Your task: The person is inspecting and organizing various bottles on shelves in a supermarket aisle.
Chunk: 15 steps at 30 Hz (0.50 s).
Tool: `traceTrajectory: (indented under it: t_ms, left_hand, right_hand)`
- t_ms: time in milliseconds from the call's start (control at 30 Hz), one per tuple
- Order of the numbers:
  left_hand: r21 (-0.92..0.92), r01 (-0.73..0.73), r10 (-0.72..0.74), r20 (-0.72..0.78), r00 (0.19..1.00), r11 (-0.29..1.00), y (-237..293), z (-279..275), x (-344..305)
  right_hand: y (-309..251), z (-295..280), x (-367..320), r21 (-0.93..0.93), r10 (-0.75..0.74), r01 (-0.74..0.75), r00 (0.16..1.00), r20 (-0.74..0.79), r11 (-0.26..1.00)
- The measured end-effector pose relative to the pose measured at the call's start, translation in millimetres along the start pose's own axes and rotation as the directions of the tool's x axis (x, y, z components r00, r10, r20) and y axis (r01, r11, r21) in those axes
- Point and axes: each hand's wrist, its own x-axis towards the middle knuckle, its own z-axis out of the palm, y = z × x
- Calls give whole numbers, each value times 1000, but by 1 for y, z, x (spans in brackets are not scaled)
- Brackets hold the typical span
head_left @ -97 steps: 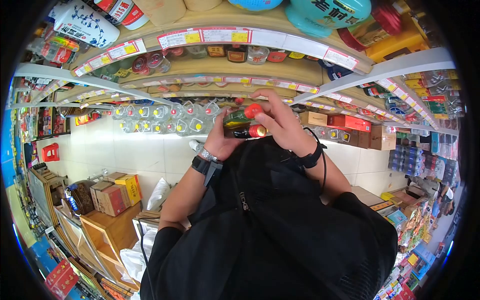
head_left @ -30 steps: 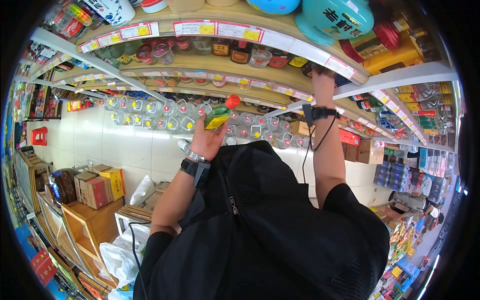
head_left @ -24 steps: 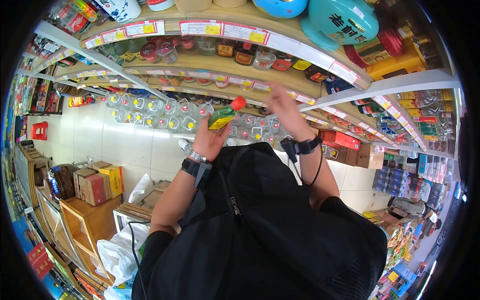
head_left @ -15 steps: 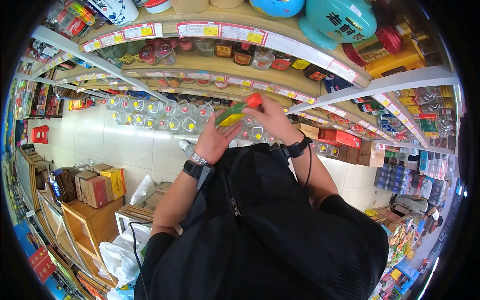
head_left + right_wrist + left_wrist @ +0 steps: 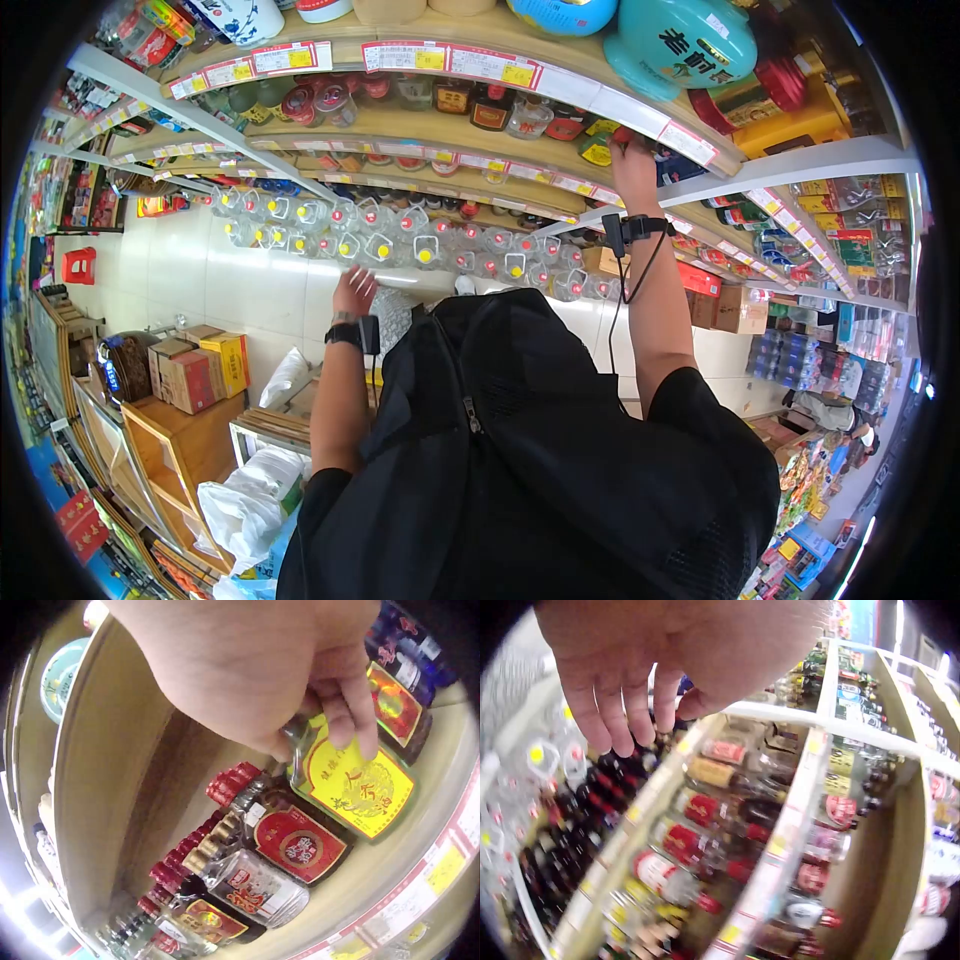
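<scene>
Right hand (image 5: 247, 667): fingers (image 5: 352, 724) curled round neck of yellow-label bottle (image 5: 360, 787), which sits on shelf (image 5: 382, 862) below them. Placing looks nearly done; letting go remains. Left hand (image 5: 667, 652) empty, fingers loose.

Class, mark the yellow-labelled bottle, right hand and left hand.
yellow-labelled bottle (image 5: 364, 787): right wrist view, on its label.
right hand (image 5: 247, 667): right wrist view, middle of hand.
left hand (image 5: 675, 637): left wrist view, middle of hand.

Gripped bottle (image 5: 352, 784) at the shelf (image 5: 386, 879) front, between neighbouring bottles (image 5: 300, 844); jugs (image 5: 415, 250) on a lower shelf.
</scene>
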Motion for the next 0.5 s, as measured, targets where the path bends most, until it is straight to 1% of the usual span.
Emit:
traceTrajectory:
  t_ms: [33, 67, 100, 167, 200, 233, 267, 300, 333, 367, 400, 467, 500]
  left_hand:
    - [87, -14, 21, -89, 996, 996, -10, -34, 12]
    - [125, 32, -11, -165, 986, 992, -21, -69, 25]
    - [159, 79, -39, -241, 970, 984, -34, -97, 32]
    - [233, 124, -44, -322, 946, 965, -58, -138, 18]
    - [282, 170, -64, -349, 935, 944, -71, -159, 15]
    - [328, 215, -81, -376, 923, 920, -89, -186, 16]
    - [330, 217, -81, -379, 922, 919, -131, -268, 30]
    - [740, 89, -296, 153, 943, 667, -138, -310, 71]
    - [740, 93, -296, 148, 944, 666, -164, -289, 6]
    - [968, 137, -12, -138, 990, 211, -135, -232, -16]
    - [967, 144, -13, -144, 989, 211, -134, -227, -27]
    - [953, 140, -23, -139, 990, 268, -131, -218, -40]
    - [945, 138, -28, -136, 990, 296, -128, -213, -45]
  right_hand:
    - [5, 4, 2, -75, -46, 43, 998, -31, 996]
    - [10, 8, 4, -150, -91, 82, 994, -56, 985]
    - [15, 11, 7, -148, -88, 79, 995, -56, 986]
    - [27, 18, 10, -381, -238, 240, 970, 53, 893]
    - [31, 23, 11, -381, -231, 235, 971, 56, 894]
    - [35, 28, 11, -456, -292, 267, 956, 18, 849]
    - [36, 31, 11, -529, -355, 294, 935, -14, 796]
    - [35, 32, 11, -527, -352, 293, 936, -12, 798]
    - [33, 33, 11, -504, -345, 275, 937, -49, 819]
    - [31, 33, 11, -479, -338, 259, 937, -85, 839]
    - [29, 32, 11, -475, -336, 261, 938, -80, 841]
    - [28, 27, 12, -600, -437, 335, 899, -28, 726]
    - [28, 26, 11, -598, -436, 336, 900, -26, 728]
